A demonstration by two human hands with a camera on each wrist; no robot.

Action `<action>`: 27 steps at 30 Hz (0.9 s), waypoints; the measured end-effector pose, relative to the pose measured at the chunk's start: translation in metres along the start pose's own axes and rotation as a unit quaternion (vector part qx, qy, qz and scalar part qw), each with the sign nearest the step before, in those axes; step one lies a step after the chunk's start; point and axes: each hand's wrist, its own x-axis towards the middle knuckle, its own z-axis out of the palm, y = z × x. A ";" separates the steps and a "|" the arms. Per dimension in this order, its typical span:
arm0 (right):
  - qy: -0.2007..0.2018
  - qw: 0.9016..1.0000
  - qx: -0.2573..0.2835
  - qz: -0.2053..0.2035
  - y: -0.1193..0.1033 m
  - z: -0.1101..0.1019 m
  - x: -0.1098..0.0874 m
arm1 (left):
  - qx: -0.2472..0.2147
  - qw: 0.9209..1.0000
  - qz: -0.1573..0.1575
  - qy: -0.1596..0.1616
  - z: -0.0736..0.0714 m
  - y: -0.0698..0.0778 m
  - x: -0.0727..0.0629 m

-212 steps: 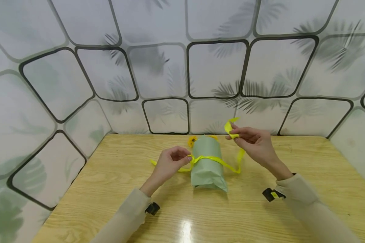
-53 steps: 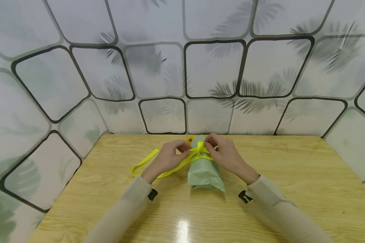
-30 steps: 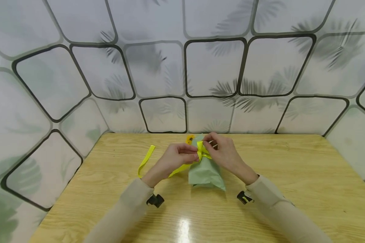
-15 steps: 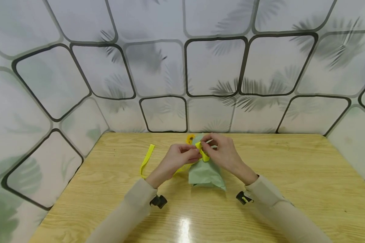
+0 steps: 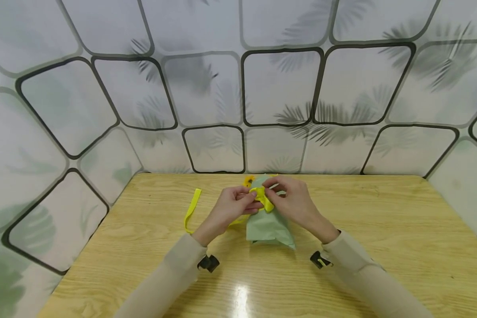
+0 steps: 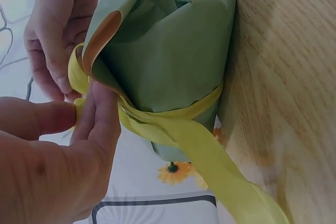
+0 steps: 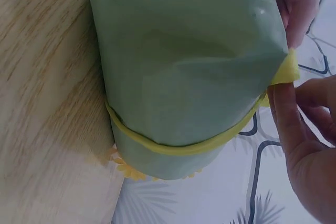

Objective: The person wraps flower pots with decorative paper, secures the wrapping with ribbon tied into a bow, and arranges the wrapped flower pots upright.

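Observation:
A bouquet wrapped in pale green paper (image 5: 268, 232) lies on the table, its open paper end toward me. Yellow ribbon (image 6: 205, 153) circles the wrap, and a loop (image 5: 267, 204) of it stands on top. Between thumb and fingers, my left hand (image 5: 229, 208) pinches a fold of the ribbon at the knot. Just right of it, my right hand (image 5: 292, 201) pinches the ribbon with thumb and forefinger. The fingers of both hands partly hide the knot. Orange-yellow flowers (image 6: 176, 172) show at the far end of the bouquet.
One loose ribbon tail (image 5: 192, 207) curves over the wooden table (image 5: 381, 247) to the left of my left hand. Behind the table's far edge rises a patterned wall covering (image 5: 282, 88). Black wrist cameras (image 5: 208, 263) sit below my cuffs.
Seven seconds ago my hands were apart, the right lifting a ribbon end. They have since come together over the wrap, forming a loop. Lately my left thumb has shifted up onto the ribbon.

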 end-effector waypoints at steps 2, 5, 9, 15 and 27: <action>0.009 1.000 -0.020 0.010 0.000 -0.002 0.000 | -0.008 1.000 -0.001 0.001 0.000 0.000 -0.001; 0.010 0.999 -0.046 0.021 0.001 -0.006 0.000 | -0.024 1.000 -0.003 -0.001 0.000 0.000 -0.001; -0.016 0.997 -0.061 0.049 0.003 -0.009 -0.001 | -0.042 0.999 -0.011 0.003 0.001 0.001 -0.001; -0.054 0.991 -0.032 0.117 0.002 -0.014 0.000 | -0.050 0.999 -0.016 -0.004 0.001 0.002 -0.002; -0.124 0.960 0.113 0.226 0.006 -0.018 0.005 | -0.066 0.997 -0.039 -0.032 0.000 0.005 -0.005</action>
